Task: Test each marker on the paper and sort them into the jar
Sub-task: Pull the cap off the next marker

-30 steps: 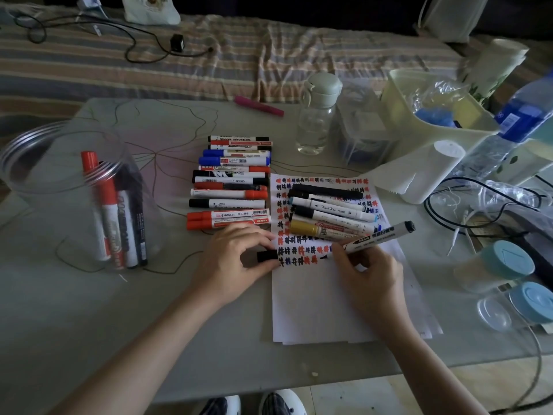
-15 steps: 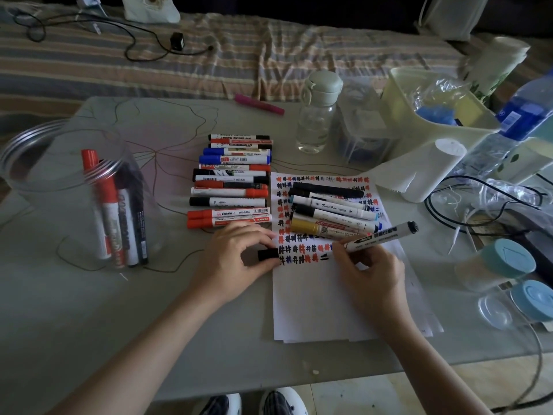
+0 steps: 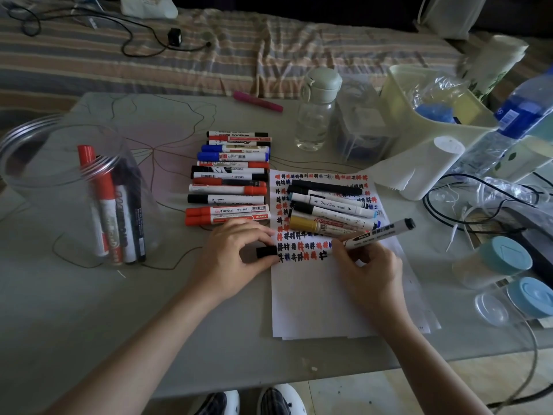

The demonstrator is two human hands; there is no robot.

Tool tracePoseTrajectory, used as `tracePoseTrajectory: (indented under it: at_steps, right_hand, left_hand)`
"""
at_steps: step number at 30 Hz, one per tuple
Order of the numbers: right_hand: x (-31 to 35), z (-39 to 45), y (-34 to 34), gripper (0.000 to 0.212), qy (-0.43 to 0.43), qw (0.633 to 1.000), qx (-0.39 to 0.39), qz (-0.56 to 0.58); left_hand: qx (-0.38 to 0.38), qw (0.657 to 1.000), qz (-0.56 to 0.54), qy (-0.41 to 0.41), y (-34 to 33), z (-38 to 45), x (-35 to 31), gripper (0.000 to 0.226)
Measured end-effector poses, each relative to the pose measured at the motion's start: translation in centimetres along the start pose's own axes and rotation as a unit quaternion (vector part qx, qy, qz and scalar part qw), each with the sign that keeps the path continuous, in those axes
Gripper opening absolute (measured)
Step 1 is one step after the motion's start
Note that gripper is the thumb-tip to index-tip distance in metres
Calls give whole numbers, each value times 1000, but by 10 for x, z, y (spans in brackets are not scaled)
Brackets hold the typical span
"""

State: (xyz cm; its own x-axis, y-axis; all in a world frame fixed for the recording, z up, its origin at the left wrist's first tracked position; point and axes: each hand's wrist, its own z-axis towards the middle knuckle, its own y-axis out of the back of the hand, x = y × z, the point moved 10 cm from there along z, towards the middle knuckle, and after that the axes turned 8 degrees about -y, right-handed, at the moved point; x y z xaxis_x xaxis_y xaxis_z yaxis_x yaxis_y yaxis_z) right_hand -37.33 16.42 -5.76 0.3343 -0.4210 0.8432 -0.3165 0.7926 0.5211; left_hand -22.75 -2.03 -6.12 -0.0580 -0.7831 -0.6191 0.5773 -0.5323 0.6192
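We're in a home bedroom: striped bedsheet (image 3: 209, 55) at twelve o'clock, cluttered table (image 3: 89, 310) pushed against it.

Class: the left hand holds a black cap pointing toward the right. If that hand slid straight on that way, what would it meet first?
Probably the paper: the left hand holds the black cap right at its left edge. Farther along lie the marker tip and the right hand.

Bare surface (image 3: 89, 310) lies open between the jar (image 3: 71, 187) and the paper (image 3: 314, 295). The marker row (image 3: 229, 178) blocks farther back; bottles and cables crowd the right.
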Motion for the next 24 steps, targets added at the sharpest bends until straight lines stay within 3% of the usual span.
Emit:
tracePoseTrajectory:
  at_steps: [4,12,16,19,24]
  right_hand:
    - [-1,-2,0,17,-8,1000,7,10]
    - [-6,2,8,20,-67,994,8,92]
    - [-1,2,2,24,-129,982,73,119]
    - [17,-5,-1,14,-130,971,140,141]
    - [46,-42,-4,27,-179,913,192,311]
  left_hand:
    - [1,1000,4,4,1,0,-1,33]
    - [7,999,-5,33,0,-2,1,40]
    - [28,996,-45,66,5,-8,-15,41]
    - [33,994,-70,81,15,-16,-43,36]
    - [17,985,-110,134,22,-31,-64,22]
